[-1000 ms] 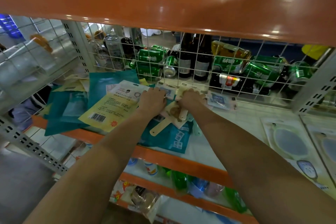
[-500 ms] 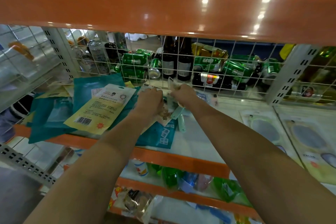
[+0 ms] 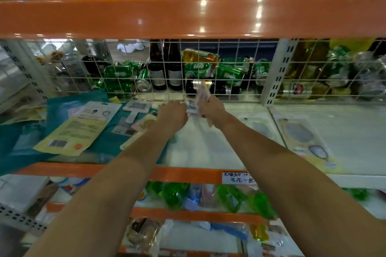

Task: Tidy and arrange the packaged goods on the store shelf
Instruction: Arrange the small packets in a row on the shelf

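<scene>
Both arms reach deep onto the white shelf [image 3: 208, 148]. My right hand [image 3: 212, 108] grips a small stack of flat packets [image 3: 202, 95], held upright near the wire mesh. My left hand [image 3: 172, 113] touches the same stack from the left, fingers closed on its lower edge. To the left lie teal pouches [image 3: 62, 108], a yellow packet with a barcode [image 3: 71, 131], and small carded items with cream handles [image 3: 144, 123]. The packets in my hands are blurred.
A white wire mesh [image 3: 229, 73] backs the shelf, with green cans [image 3: 119, 73] and dark bottles [image 3: 165, 69] behind it. Clear mirror packs [image 3: 302, 135] lie on the right. An orange beam [image 3: 188, 16] runs overhead. A handwritten price tag [image 3: 238, 177] hangs on the front edge.
Both hands moved right and toward the mesh, lifting a few small packets off the pile. The cream-handled items stayed on the teal pouch. The view shifted right.
</scene>
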### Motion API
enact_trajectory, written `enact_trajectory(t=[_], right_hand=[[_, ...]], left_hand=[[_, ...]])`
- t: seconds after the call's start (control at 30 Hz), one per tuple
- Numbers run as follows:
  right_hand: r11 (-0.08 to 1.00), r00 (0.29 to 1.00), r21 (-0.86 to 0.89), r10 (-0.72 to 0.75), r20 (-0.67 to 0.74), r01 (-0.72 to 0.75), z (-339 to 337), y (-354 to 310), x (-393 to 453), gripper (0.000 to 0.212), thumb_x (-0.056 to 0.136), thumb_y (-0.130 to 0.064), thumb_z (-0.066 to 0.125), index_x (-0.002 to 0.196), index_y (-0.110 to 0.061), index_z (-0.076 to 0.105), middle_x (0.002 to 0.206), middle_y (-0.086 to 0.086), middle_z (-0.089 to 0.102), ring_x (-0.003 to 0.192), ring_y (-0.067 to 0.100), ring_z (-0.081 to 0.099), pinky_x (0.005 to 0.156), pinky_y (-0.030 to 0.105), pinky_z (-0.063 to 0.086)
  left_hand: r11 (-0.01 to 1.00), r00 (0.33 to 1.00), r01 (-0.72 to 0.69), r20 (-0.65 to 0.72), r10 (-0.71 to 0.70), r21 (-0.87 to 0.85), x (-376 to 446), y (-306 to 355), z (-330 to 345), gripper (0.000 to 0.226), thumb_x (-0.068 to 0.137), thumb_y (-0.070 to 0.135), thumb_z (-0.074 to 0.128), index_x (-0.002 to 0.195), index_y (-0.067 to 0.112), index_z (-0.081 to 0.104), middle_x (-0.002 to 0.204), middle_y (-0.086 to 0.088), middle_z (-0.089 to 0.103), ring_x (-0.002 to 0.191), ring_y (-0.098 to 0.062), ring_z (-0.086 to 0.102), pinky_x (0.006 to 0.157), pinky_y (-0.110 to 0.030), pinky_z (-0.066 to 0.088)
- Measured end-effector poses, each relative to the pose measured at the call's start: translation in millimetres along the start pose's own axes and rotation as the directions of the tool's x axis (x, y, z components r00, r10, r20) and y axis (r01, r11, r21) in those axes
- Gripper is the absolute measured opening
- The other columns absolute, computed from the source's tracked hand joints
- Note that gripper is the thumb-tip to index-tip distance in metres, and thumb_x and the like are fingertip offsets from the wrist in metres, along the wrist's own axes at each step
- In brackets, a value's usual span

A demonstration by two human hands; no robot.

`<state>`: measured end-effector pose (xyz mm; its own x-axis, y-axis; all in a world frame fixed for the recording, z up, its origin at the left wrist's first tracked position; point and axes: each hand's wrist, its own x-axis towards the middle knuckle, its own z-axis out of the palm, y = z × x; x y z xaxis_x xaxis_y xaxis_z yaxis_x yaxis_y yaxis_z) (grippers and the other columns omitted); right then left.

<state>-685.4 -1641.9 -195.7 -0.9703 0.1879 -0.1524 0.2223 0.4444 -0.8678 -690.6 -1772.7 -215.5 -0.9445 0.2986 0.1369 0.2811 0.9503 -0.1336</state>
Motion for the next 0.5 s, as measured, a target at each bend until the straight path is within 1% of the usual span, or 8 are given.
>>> enact_trajectory(t=[0.1,0.2,0.3,0.37,0.4,0.43,0.47,0.5], right_hand=[[0.998,0.999,0.055,0.034,-0.035,-0.032,-24,17,-5,0.033,0.094,-0.021,0.051,0.116,0.003,0.060,0.113,0.020,0.065,0.102,0.034,0.065,0.088,0.044,0.055],[0.988,0.994,0.123,0.097,-0.054,-0.089,-49,36,-6,0.033,0.092,-0.024,0.054,0.112,0.002,0.063,0.107,0.020,0.068,0.096,0.034,0.067,0.084,0.047,0.057],[0.963,0.986,0.228,0.158,-0.061,-0.140,-77,54,-9,0.025,0.084,-0.016,0.062,0.103,-0.001,0.065,0.100,0.017,0.068,0.088,0.031,0.067,0.076,0.039,0.056],[0.955,0.984,0.267,0.155,-0.087,-0.126,-98,62,-17,0.008,0.085,-0.010,0.060,0.089,-0.004,0.062,0.085,0.014,0.064,0.082,0.029,0.061,0.073,0.037,0.052],[0.955,0.983,0.274,0.150,-0.103,-0.117,-108,65,-21,0.005,0.087,-0.007,0.057,0.083,-0.006,0.059,0.076,0.011,0.059,0.079,0.027,0.057,0.069,0.035,0.048],[0.957,0.982,0.266,0.148,-0.117,-0.113,-118,68,-23,0.006,0.089,-0.005,0.054,0.084,-0.008,0.057,0.071,0.008,0.055,0.077,0.025,0.054,0.067,0.032,0.044],[0.961,0.982,0.257,0.141,-0.124,-0.105,-127,71,-26,0.006,0.090,-0.004,0.052,0.088,-0.009,0.057,0.072,0.007,0.054,0.074,0.023,0.052,0.066,0.029,0.043],[0.963,0.983,0.248,0.135,-0.124,-0.101,-135,75,-26,0.008,0.091,-0.005,0.052,0.094,-0.009,0.058,0.076,0.007,0.056,0.072,0.022,0.052,0.066,0.027,0.043]], left_hand=[[1.000,1.000,0.001,0.032,0.000,-0.025,5,24,-5,0.034,0.097,0.025,0.040,0.126,0.013,0.054,0.127,-0.012,0.055,0.120,-0.031,0.049,0.097,-0.042,0.040],[0.998,0.999,0.008,0.053,-0.005,-0.059,7,50,-10,0.038,0.095,0.025,0.041,0.130,0.019,0.054,0.130,-0.009,0.054,0.121,-0.030,0.050,0.097,-0.043,0.042],[0.997,0.999,-0.001,0.035,0.004,-0.075,8,77,-17,0.034,0.097,0.026,0.041,0.126,0.016,0.056,0.125,-0.010,0.056,0.117,-0.030,0.052,0.094,-0.039,0.043],[0.996,0.999,-0.028,0.015,0.029,-0.081,11,94,-20,0.034,0.097,0.027,0.041,0.124,0.015,0.057,0.123,-0.010,0.059,0.114,-0.029,0.054,0.091,-0.037,0.044],[0.995,0.999,-0.033,0.006,0.034,-0.095,13,102,-22,0.034,0.096,0.027,0.041,0.122,0.015,0.058,0.123,-0.009,0.060,0.114,-0.028,0.055,0.090,-0.036,0.044],[0.993,0.999,-0.033,0.004,0.033,-0.117,14,110,-24,0.033,0.096,0.027,0.041,0.122,0.015,0.059,0.123,-0.009,0.060,0.114,-0.028,0.055,0.089,-0.035,0.044],[0.990,0.999,-0.031,0.008,0.032,-0.138,16,118,-26,0.033,0.096,0.027,0.041,0.121,0.014,0.058,0.124,-0.008,0.060,0.114,-0.028,0.054,0.089,-0.035,0.044],[0.987,0.999,-0.033,0.007,0.034,-0.154,17,127,-28,0.033,0.097,0.027,0.041,0.122,0.014,0.058,0.125,-0.009,0.059,0.114,-0.028,0.054,0.088,-0.034,0.044]])
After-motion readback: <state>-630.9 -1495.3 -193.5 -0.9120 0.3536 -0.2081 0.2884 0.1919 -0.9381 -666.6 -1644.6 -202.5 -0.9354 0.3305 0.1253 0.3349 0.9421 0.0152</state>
